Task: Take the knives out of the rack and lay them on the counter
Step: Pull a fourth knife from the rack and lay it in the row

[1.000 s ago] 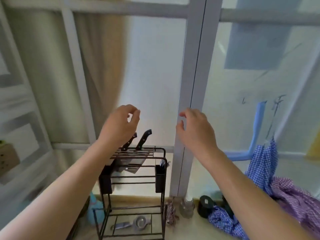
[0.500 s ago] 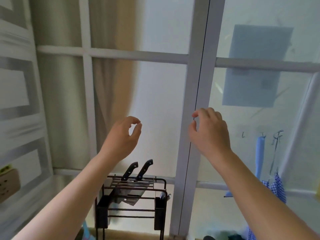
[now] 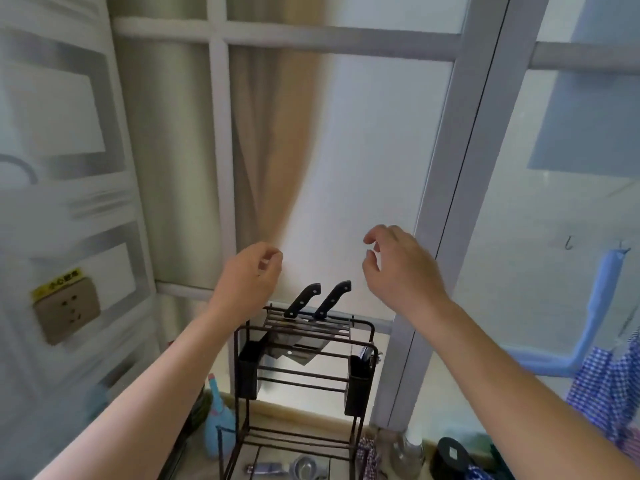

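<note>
A black wire rack (image 3: 304,379) stands on the counter by the window. Two knives with black riveted handles sit in its top slots, the left knife (image 3: 302,301) and the right knife (image 3: 332,299), handles tilted up to the right, wide blades hanging inside the rack. My left hand (image 3: 246,282) hovers just above and left of the handles, fingers loosely curled, holding nothing. My right hand (image 3: 398,265) hovers above and right of the handles, fingers apart and empty. Neither hand touches a knife.
Black side cups (image 3: 358,384) hang on the rack; a metal utensil (image 3: 304,467) lies on its lowest shelf. A blue bottle (image 3: 216,427) stands to the left, a glass jar (image 3: 407,452) and checked cloths (image 3: 609,389) to the right. A wall socket (image 3: 67,311) is on the left.
The view has tilted back down, showing more of the rack and counter. Both hands have come lower toward the knife handles, still empty.
</note>
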